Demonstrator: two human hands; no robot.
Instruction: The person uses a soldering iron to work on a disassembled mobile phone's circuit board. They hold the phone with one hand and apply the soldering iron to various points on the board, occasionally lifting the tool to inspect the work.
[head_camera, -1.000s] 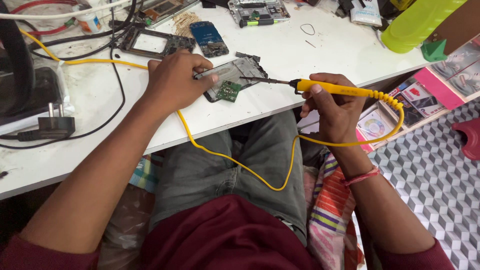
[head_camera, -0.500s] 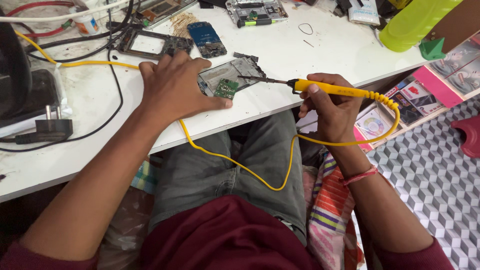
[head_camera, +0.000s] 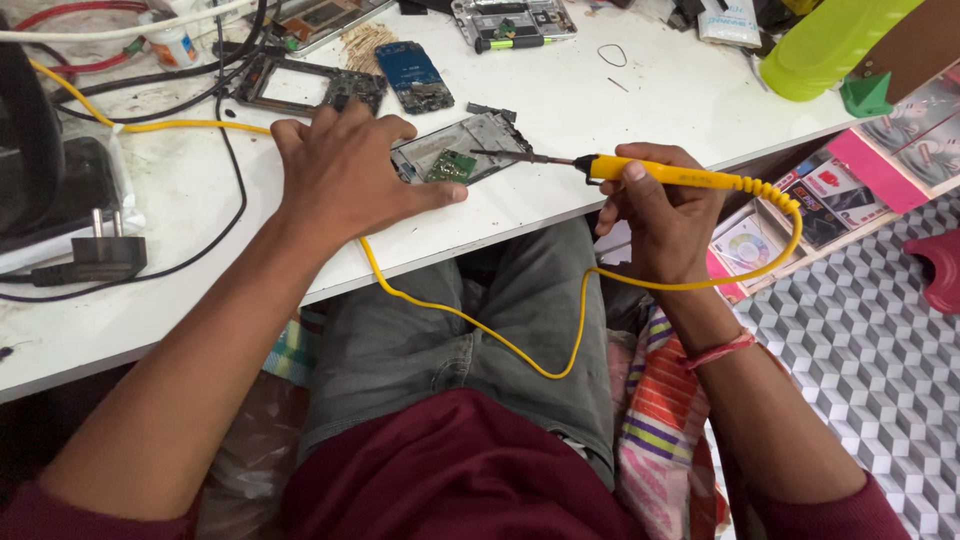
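A yellow soldering iron (head_camera: 668, 174) is pinched pen-style in the right hand (head_camera: 665, 215), thumb on top of the handle and the other fingers curled beneath it. The iron lies nearly level, its dark metal tip pointing left and reaching over the opened phone (head_camera: 462, 150) near the front edge of the white table (head_camera: 640, 110). Whether the tip touches the phone's frame or hovers just above it cannot be told. The iron's yellow cord (head_camera: 470, 320) loops down off the table edge across the person's lap.

The left hand (head_camera: 345, 175) lies flat, fingers spread, pressed on the table and the phone's left end, thumb stretched along its near edge just below a small green circuit board (head_camera: 452, 165).

Behind sit a blue phone panel (head_camera: 414, 76), an empty phone frame (head_camera: 300, 88), another opened phone (head_camera: 510, 20), black cables and a plug (head_camera: 98, 258).

To do this work well, the bracing hand likely needs to keep the phone from sliding, its fingers clear of the hot tip. The soldering hand would be steadier resting against the table edge, and the cord should hang slack so it does not tug the iron.
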